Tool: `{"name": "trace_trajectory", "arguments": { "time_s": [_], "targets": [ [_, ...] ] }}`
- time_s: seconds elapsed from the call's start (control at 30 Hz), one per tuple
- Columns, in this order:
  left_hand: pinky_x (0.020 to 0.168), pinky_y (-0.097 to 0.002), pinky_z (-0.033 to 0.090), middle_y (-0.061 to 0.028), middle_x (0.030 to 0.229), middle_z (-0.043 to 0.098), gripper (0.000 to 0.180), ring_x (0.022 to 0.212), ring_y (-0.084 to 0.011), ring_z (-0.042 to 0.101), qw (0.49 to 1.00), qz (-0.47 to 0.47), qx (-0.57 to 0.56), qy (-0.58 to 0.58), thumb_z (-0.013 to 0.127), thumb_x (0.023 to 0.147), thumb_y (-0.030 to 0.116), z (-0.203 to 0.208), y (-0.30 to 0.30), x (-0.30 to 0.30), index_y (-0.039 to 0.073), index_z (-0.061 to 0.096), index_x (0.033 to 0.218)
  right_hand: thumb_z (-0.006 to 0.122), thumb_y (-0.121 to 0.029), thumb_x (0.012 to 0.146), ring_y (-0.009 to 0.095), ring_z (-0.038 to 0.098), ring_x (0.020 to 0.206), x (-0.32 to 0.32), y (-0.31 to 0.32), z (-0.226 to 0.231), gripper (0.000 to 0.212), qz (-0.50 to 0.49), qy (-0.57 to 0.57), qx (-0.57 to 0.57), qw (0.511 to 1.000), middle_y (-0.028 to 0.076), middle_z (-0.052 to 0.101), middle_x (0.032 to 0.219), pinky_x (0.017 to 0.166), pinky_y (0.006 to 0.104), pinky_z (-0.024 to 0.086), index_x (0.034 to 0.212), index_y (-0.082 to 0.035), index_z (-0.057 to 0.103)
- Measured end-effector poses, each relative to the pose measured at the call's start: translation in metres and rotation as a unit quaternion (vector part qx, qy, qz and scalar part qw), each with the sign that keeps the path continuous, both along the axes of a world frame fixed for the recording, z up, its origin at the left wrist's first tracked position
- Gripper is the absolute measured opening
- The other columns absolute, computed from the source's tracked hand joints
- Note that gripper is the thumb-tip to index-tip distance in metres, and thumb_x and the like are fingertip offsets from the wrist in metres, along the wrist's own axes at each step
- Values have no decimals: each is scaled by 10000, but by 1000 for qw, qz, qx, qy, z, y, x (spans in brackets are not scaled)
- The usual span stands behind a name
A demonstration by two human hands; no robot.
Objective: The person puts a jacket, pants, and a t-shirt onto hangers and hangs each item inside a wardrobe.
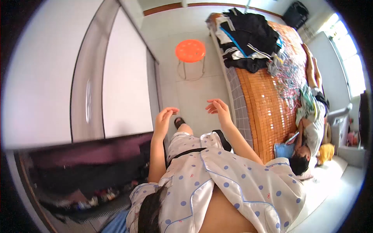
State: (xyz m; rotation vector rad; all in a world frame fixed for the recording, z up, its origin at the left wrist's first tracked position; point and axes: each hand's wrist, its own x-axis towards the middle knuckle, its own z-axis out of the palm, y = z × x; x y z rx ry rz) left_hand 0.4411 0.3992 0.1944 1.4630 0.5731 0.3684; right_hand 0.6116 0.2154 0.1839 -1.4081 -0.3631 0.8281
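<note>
In front of my body, both bare hands are held in the air, apart from each other. My left hand (163, 121) has its fingers loosely bent toward the middle and nothing in it. Across from it, my right hand (219, 110) is empty as well, its fingers slightly curled and spread. Neither touches anything. Nearest to the right hand is the edge of a bed with a brown woven mat (258, 105). Beyond both hands stands a round orange stool (190, 51) with metal legs on the tiled floor.
A wardrobe with white doors (126, 73) stands at my left; its lower left part shows a dark interior. On the bed lie piled dark clothes (252, 37), a tangle of thin coloured strands (289, 79) and a person (314, 130) holding a phone. A black bag (296, 14) is far right.
</note>
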Motion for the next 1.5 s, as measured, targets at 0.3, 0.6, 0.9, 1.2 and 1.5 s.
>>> {"name": "trace_trajectory", "arguments": {
  "time_s": [0.3, 0.6, 0.9, 1.2, 1.5],
  "targets": [
    [789, -260, 428, -65, 924, 649, 226, 840, -131, 598, 995, -21, -97, 27, 417, 901, 163, -7, 85, 138, 40, 601, 946, 403, -197, 917, 98, 567, 664, 82, 35, -28, 249, -196, 84, -43, 976, 43, 638, 778, 638, 230, 426, 987, -63, 602],
    [756, -251, 420, -60, 889, 651, 212, 800, -115, 590, 984, -140, -109, 26, 430, 898, 158, 12, 135, 335, 32, 596, 938, 418, -206, 911, 118, 570, 671, 198, 64, -1, 251, -302, 75, -38, 950, 56, 633, 779, 652, 250, 446, 993, -55, 602],
    [756, -256, 430, -67, 901, 652, 220, 805, -124, 593, 955, -279, -81, 52, 433, 911, 171, -7, 122, 484, 32, 598, 952, 420, -200, 911, 100, 542, 615, 289, 57, -37, 245, -482, 127, -38, 866, 43, 625, 729, 607, 229, 437, 963, -60, 613],
    [735, -247, 421, -62, 922, 662, 247, 811, -122, 605, 951, -289, -55, 93, 433, 909, 225, -13, 122, 591, 59, 601, 977, 423, -197, 903, 84, 541, 572, 425, 71, -38, 241, -472, 106, 24, 875, 35, 609, 680, 553, 193, 421, 928, -55, 617],
    [782, -270, 411, -74, 936, 659, 249, 840, -138, 593, 932, -347, -63, 80, 443, 900, 224, -8, 114, 702, 47, 607, 963, 425, -185, 910, 70, 520, 570, 490, 56, -41, 237, -500, 98, -16, 861, 14, 578, 645, 547, 199, 411, 923, -56, 623]
  ]
}}
